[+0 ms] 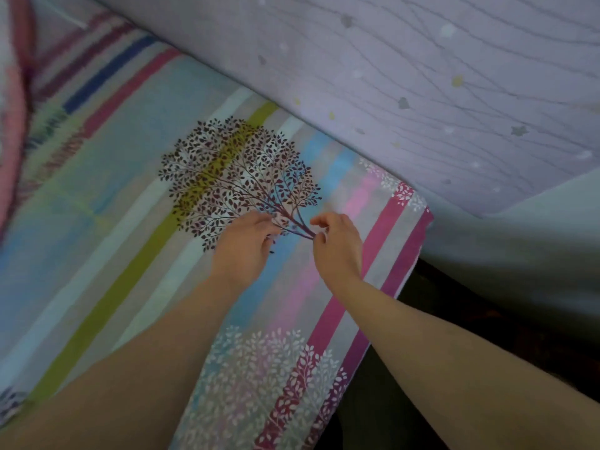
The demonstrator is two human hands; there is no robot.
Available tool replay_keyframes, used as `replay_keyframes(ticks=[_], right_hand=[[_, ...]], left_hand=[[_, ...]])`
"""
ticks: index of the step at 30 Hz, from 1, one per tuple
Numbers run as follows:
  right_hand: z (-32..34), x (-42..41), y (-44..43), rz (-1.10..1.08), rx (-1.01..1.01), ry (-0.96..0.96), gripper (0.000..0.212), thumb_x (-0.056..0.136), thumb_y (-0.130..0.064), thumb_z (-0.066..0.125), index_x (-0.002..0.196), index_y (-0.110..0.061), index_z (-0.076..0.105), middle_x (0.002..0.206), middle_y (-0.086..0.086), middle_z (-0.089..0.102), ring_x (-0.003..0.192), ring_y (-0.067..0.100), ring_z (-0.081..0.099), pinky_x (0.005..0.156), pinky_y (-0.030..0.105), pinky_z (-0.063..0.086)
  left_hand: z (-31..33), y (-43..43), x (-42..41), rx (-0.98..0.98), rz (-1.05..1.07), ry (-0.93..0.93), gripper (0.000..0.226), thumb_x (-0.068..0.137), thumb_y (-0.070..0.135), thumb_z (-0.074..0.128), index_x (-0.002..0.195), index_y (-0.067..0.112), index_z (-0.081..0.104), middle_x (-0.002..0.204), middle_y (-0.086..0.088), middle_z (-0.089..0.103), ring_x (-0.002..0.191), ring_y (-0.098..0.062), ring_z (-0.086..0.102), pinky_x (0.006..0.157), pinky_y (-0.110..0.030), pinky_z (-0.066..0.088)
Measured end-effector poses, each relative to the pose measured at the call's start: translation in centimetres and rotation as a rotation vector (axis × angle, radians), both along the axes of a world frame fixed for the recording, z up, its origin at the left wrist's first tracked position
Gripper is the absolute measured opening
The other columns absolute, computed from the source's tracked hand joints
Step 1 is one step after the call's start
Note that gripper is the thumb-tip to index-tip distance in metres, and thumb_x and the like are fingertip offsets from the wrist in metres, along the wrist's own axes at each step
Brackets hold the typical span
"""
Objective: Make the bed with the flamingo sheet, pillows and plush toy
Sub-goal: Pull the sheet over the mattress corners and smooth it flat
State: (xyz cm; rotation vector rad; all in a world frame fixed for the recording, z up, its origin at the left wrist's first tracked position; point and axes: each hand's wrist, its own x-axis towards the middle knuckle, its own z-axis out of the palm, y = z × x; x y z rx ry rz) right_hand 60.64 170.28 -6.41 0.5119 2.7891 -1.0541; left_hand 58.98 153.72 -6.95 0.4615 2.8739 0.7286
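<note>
A striped sheet [107, 196] with tree prints lies flat over the mattress, and its corner [418, 219] ends at the right by the wall. Both my hands hover close together over the trunk of the dark tree print [233, 177]. My left hand [243, 241] has relaxed fingers whose tips touch the sheet. My right hand [337, 241] has loosely curled fingers, thumb and forefinger slightly apart at the cloth, with no fold lifted. A blurred pink-and-white fabric [13, 125] lies at the far left edge; I cannot tell what it is. No pillows or plush toy are in view.
A lilac wall [422, 76] with hearts, stars and thin lines runs along the far side of the bed. A pale grey surface [519, 241] meets it at the right. Dark floor [454, 336] lies beside the bed's right edge.
</note>
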Motion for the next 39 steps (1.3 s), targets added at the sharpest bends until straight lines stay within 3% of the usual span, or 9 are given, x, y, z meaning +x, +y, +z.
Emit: replay_keyframes(ticks=[8, 18, 23, 26, 30, 33, 35, 37, 39], right_hand=[[2.4, -0.8, -15.3, 0.308, -0.028, -0.095, 0.021, 0.091, -0.010, 0.052, 0.102, -0.024, 0.062, 0.120, -0.001, 0.052, 0.106, 0.021, 0.052, 0.086, 0.038, 0.048], [3.1, -2.2, -31.5, 0.684, -0.029, -0.063, 0.026, 0.089, -0.008, 0.052, 0.109, -0.022, 0.060, 0.121, 0.001, 0.051, 0.114, 0.021, 0.048, 0.098, 0.036, 0.043], [1.3, -3.0, -37.5, 0.900, 0.010, -0.049, 0.039, 0.083, -0.006, 0.053, 0.118, -0.024, 0.058, 0.124, 0.000, 0.055, 0.118, 0.023, 0.046, 0.101, 0.032, 0.037], [0.1, -3.0, -40.6, 1.056, 0.028, -0.016, 0.050, 0.082, -0.008, 0.055, 0.129, -0.027, 0.052, 0.128, -0.003, 0.056, 0.122, 0.023, 0.044, 0.104, 0.033, 0.035], [-0.9, -2.9, -43.8, 1.145, 0.027, -0.013, 0.062, 0.082, -0.008, 0.057, 0.139, -0.025, 0.042, 0.138, -0.002, 0.047, 0.127, 0.024, 0.037, 0.105, 0.035, 0.035], [-1.6, -3.2, -46.0, 1.189, -0.010, 0.069, 0.071, 0.078, -0.004, 0.061, 0.141, -0.026, 0.038, 0.142, -0.002, 0.043, 0.126, 0.025, 0.038, 0.101, 0.038, 0.040], [-2.3, -3.6, -46.9, 1.216, -0.011, 0.126, 0.078, 0.074, -0.002, 0.063, 0.143, -0.026, 0.035, 0.146, -0.003, 0.038, 0.126, 0.024, 0.038, 0.100, 0.039, 0.042], [-2.9, -3.9, -46.8, 1.239, 0.015, 0.141, 0.084, 0.072, -0.002, 0.066, 0.145, -0.028, 0.032, 0.149, -0.003, 0.034, 0.128, 0.024, 0.036, 0.100, 0.038, 0.042], [-3.3, -3.9, -46.3, 1.256, 0.033, 0.153, 0.089, 0.072, 0.000, 0.067, 0.147, -0.028, 0.029, 0.152, -0.001, 0.031, 0.133, 0.024, 0.032, 0.102, 0.039, 0.040]], left_hand=[[3.2, -15.8, 3.3, -0.072, 0.197, -0.005, 0.019, 0.085, 0.007, 0.060, 0.098, 0.012, 0.073, 0.114, -0.007, 0.069, 0.118, -0.030, 0.057, 0.099, -0.042, 0.045], [3.6, -31.6, 7.1, -0.162, 0.504, -0.064, 0.030, 0.083, 0.008, 0.067, 0.112, 0.013, 0.068, 0.128, -0.005, 0.060, 0.130, -0.027, 0.046, 0.111, -0.036, 0.030], [2.4, -36.4, 7.8, -0.316, 0.615, -0.176, 0.046, 0.083, 0.012, 0.065, 0.128, 0.013, 0.056, 0.142, -0.006, 0.046, 0.136, -0.027, 0.035, 0.102, -0.043, 0.040], [1.0, -39.3, 8.0, -0.381, 0.699, -0.237, 0.041, 0.079, 0.008, 0.069, 0.120, 0.009, 0.063, 0.149, -0.010, 0.037, 0.142, -0.032, 0.027, 0.099, -0.048, 0.043], [-0.4, -41.9, 8.1, -0.477, 0.699, -0.154, 0.031, 0.058, -0.009, 0.078, 0.086, 0.002, 0.072, 0.139, -0.021, 0.048, 0.128, -0.046, 0.043, 0.079, -0.058, 0.050], [-1.1, -44.1, 7.6, -0.634, 0.708, -0.132, 0.029, 0.074, -0.009, 0.061, 0.100, 0.001, 0.069, 0.140, -0.017, 0.046, 0.140, -0.037, 0.029, 0.104, -0.065, 0.025], [-1.7, -45.3, 7.5, -0.675, 0.711, -0.140, 0.031, 0.077, -0.008, 0.055, 0.103, 0.002, 0.068, 0.122, -0.017, 0.057, 0.137, -0.037, 0.033, 0.110, -0.063, 0.014], [-1.7, -45.3, 7.4, -0.630, 0.723, -0.143, 0.030, 0.078, -0.009, 0.052, 0.099, 0.003, 0.069, 0.101, -0.018, 0.062, 0.118, -0.046, 0.048, 0.106, -0.057, 0.028], [-1.4, -44.2, 7.1, -0.497, 0.773, -0.180, 0.027, 0.081, -0.006, 0.050, 0.092, 0.011, 0.069, 0.092, -0.013, 0.062, 0.101, -0.040, 0.054, 0.081, -0.039, 0.042]])
